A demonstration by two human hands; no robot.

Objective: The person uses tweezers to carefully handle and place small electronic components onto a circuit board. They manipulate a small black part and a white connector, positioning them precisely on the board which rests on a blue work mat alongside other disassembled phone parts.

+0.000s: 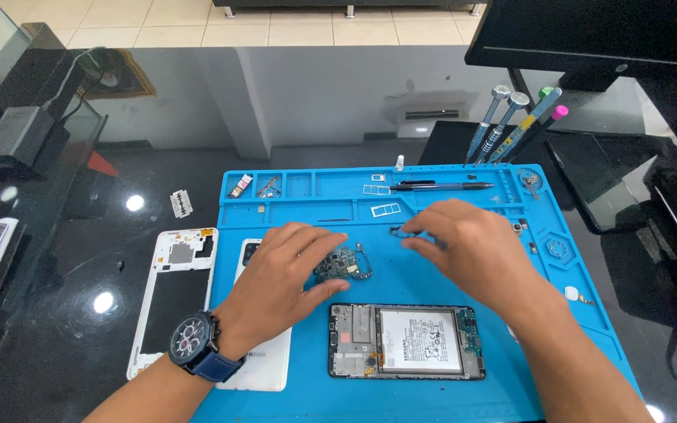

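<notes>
I'm working over the blue repair mat [432,392], with the opened phone [407,341] lying near its front edge. My left hand [280,274] is pinning the small circuit board [343,264] mid-mat with loosely spread fingers, while my right hand [472,247] is pinching a tiny dark part [398,231].

A small green circuit board [343,264] lies flat on the blue mat [432,258].

Blue mat [432,392], white phone frame [144,313], green circuit board [342,265], black desk [56,258].
</notes>
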